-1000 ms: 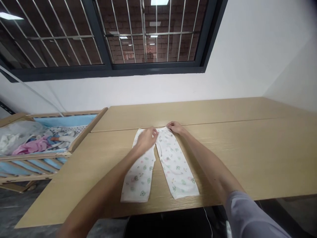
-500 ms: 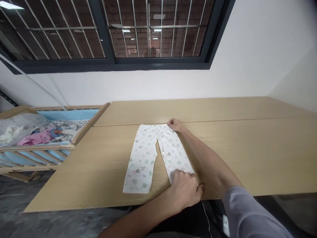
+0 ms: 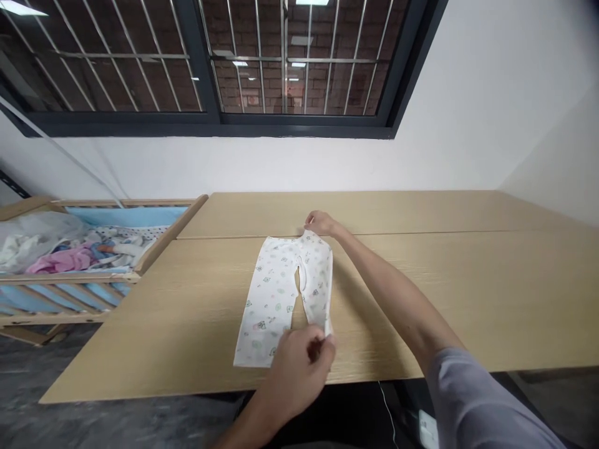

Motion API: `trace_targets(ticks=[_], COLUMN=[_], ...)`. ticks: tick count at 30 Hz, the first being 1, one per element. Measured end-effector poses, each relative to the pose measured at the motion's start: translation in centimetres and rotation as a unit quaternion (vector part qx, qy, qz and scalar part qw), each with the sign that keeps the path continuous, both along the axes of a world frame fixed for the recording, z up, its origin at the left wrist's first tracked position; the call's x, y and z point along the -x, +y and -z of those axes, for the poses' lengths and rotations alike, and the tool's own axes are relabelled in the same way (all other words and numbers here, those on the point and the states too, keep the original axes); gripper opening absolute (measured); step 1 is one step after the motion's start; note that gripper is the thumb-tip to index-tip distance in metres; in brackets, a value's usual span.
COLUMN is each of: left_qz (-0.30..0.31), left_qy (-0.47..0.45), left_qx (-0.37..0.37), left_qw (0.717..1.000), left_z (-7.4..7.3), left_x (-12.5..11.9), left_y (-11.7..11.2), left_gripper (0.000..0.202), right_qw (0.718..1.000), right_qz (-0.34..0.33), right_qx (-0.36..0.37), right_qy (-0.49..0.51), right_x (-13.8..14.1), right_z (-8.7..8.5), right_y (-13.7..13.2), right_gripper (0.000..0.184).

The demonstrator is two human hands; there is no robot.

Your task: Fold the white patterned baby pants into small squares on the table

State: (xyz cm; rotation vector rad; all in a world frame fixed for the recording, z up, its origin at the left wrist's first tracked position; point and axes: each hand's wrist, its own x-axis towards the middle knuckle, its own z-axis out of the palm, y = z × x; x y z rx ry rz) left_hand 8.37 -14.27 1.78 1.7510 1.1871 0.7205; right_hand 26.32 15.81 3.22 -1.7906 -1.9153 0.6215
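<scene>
A small pair of white pants (image 3: 269, 293) with a green and pink print is spread on the wooden table, waistband toward the wall. My right hand (image 3: 320, 223) pinches the waistband at its right corner and holds it raised off the tabletop. Close to the table's front edge, my left hand (image 3: 302, 368) grips the hem of the right leg between thumb and fingers. That leg is lifted and bent inward, while the left leg lies flat. Part of both hems is hidden behind my left hand.
The wooden table (image 3: 421, 280) reaches the white wall under a barred window (image 3: 299, 125). To the left stands a wooden crib (image 3: 173, 234) with blue lining, holding a pink cloth (image 3: 65, 259) and other crumpled fabrics. A white cable (image 3: 387, 411) hangs below the table's front edge.
Both hands have moved left, carrying the right side of the pants up and inward. The right leg, flat and slanting outward before, is now lifted nearer the left leg.
</scene>
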Motion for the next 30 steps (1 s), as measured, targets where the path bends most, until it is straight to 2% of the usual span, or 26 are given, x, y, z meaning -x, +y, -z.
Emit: trace_targets(ticks=[2,5,9,12,19,21,23,25,27,29,30], left_qz=[-0.047,-0.104,-0.163,-0.196,-0.211,-0.209,-0.222,-0.256,-0.275,-0.256,-0.234], left_qy=[-0.012,0.002,0.033,0.091,0.275,0.334,0.391,0.428,0.423,0.385,0.367], left_qx=[0.025,0.039,0.054,0.053,0.007,0.002,0.000,-0.045,-0.162,-0.303,-0.356], left_qw=[0.998,0.994,0.985,0.975,0.938,0.919,0.893,0.866,0.848,0.834,0.827], left_z=[0.1,0.6,1.7,2.6,4.0,4.0,3.9,3.8,4.0,4.6,5.0], left_x=[2.0,4.9,8.2,9.9,10.9,10.8,10.8,11.0,11.0,10.8,10.5], left_y=[-0.8,-1.8,-2.7,-2.9,-2.7,-2.8,-3.1,-3.7,-4.3,-4.9,-5.2], left_gripper=[0.044,0.048,0.054,0.053,0.044,0.041,0.039,0.037,0.033,0.024,0.024], right_qw=[1.000,1.000,1.000,1.000,0.999,0.999,0.998,0.997,0.992,0.973,0.954], right_qz=[-0.012,-0.021,-0.026,-0.020,-0.023,-0.037,-0.056,-0.074,-0.116,-0.216,-0.286], right_qx=[0.003,0.003,-0.001,0.000,0.014,0.013,0.002,-0.017,-0.044,-0.078,-0.094], right_qy=[0.005,0.007,0.000,-0.014,-0.035,-0.032,-0.023,-0.013,-0.002,0.008,0.011], right_x=[2.1,5.7,10.0,12.5,15.2,15.3,15.2,14.9,14.5,14.0,13.7], right_z=[-0.8,-0.9,0.3,1.4,3.5,3.6,3.5,3.2,2.8,2.6,2.5], right_y=[0.1,0.6,1.4,2.0,2.0,1.7,1.0,-0.4,-2.9,-6.5,-8.7], right_gripper=[0.013,0.005,0.005,0.005,0.008,0.008,0.015,0.026,0.036,0.045,0.051])
